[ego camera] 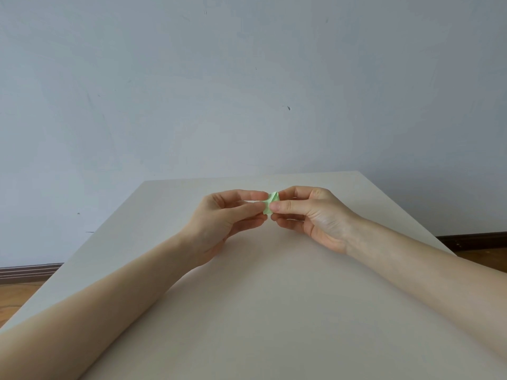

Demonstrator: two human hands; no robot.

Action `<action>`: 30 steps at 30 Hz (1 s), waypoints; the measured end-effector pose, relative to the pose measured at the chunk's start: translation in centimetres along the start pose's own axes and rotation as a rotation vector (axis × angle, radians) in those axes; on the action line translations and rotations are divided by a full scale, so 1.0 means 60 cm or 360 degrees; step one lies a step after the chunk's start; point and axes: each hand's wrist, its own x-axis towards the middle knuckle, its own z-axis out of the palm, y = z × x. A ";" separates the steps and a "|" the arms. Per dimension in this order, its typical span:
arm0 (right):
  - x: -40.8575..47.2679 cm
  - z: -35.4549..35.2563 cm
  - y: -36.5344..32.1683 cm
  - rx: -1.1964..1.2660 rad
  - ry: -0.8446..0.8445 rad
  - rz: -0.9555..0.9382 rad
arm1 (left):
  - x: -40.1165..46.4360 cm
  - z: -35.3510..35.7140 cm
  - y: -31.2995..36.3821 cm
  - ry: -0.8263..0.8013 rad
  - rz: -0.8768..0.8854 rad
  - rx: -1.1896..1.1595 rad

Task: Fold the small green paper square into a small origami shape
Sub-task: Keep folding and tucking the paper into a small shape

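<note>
Both hands meet above the far middle of the pale table (274, 297), pinching a tiny green paper (271, 202) between them. Her left hand (219, 220) grips its left edge with thumb and forefinger; the right hand (310, 212) clamps the right side, thumb pressed on front. It is pale mint, already folded small, with a diagonal crease showing. Fingers cover much of it, so its full shape is unclear.
</note>
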 end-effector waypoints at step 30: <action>0.000 0.000 -0.001 0.0000 0.0019 -0.0020 | 0.001 0.000 -0.001 -0.0028 -0.0122 -0.0279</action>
